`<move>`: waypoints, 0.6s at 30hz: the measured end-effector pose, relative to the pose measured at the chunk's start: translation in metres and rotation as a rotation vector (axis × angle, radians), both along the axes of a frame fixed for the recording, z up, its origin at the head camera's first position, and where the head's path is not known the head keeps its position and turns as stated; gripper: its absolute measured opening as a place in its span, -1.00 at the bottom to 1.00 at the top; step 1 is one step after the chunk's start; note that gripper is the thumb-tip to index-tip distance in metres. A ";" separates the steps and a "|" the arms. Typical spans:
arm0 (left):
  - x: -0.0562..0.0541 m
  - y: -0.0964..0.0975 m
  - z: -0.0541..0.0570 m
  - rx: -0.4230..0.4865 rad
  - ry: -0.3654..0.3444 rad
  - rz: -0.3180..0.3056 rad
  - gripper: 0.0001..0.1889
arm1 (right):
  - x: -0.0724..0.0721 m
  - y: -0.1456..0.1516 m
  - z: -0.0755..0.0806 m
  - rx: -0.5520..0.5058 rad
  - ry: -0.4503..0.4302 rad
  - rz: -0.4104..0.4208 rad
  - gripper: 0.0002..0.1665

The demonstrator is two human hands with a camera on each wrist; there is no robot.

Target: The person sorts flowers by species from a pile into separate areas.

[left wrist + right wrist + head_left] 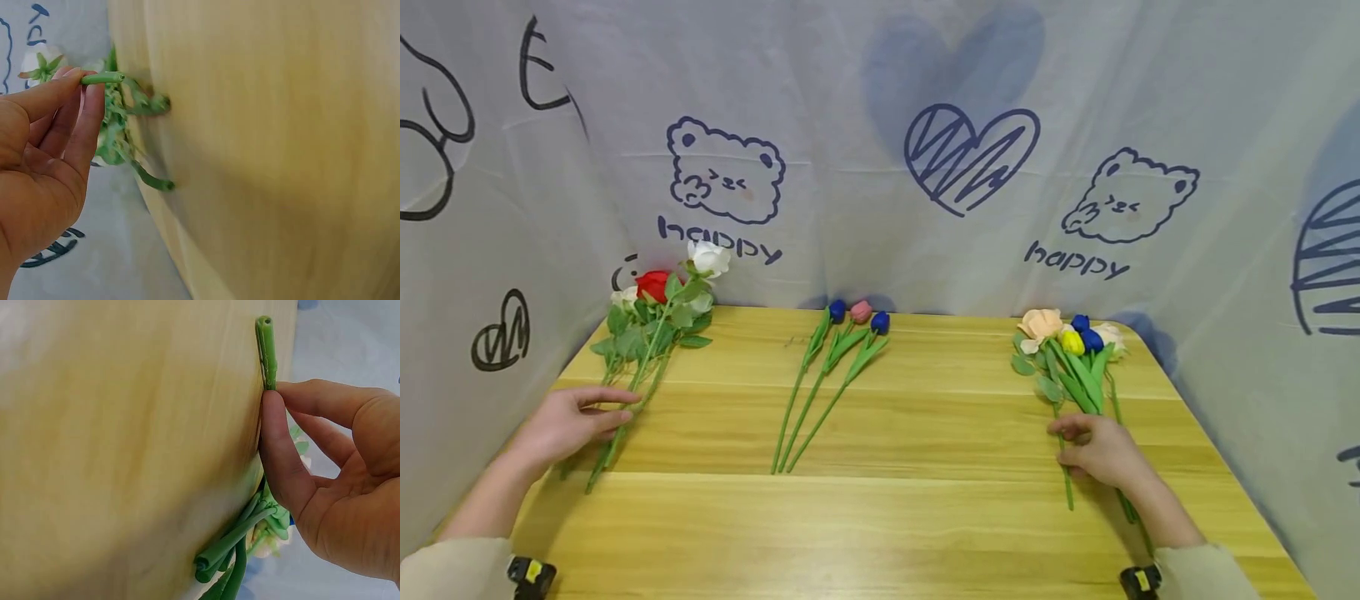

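At the left, my left hand (568, 423) pinches the green stem of a white rose (709, 258) between thumb and fingertips; its cut end pokes past them in the left wrist view. Beneath lie a red rose (653, 286) and a paler bloom (624, 297) among leaves. My right hand (1097, 448) pinches the stem of a peach rose (1041, 325) at the right, the stem end (266, 350) showing beyond the fingertips. Beside that rose lie blue tulips (1092, 340), a yellow tulip (1071, 341) and a cream rose (1109, 338), their stems partly behind the hand.
Two blue tulips (881, 323) and a pink tulip (861, 312) lie side by side mid-table, stems toward me. The wooden table (925, 533) meets a pale curtain (850, 108) with drawn bears and hearts at the back and sides.
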State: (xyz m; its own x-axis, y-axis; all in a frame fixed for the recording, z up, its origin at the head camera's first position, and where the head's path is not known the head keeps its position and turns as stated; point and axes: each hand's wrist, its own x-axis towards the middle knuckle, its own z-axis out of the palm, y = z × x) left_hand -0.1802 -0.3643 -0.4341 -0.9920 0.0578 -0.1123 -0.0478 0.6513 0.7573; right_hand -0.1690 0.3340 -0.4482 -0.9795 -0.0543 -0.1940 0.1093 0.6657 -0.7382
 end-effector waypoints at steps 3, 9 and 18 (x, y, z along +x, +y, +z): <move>0.000 -0.007 -0.004 0.001 -0.041 -0.009 -0.54 | -0.001 -0.002 0.001 0.008 -0.010 -0.019 -0.53; -0.001 -0.011 -0.007 0.035 -0.094 -0.016 -0.56 | -0.003 -0.003 0.000 0.031 -0.022 -0.036 -0.51; -0.001 -0.005 -0.007 -0.054 -0.069 -0.024 -0.61 | -0.005 0.000 -0.002 0.022 -0.033 -0.050 -0.51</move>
State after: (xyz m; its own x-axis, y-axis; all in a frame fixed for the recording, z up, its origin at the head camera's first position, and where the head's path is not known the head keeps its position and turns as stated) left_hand -0.1811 -0.3693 -0.4415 -0.9801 0.0736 -0.1843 -0.0828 0.6926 0.7166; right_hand -0.1736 0.3339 -0.4502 -0.9739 -0.0008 -0.2268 0.1668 0.6751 -0.7186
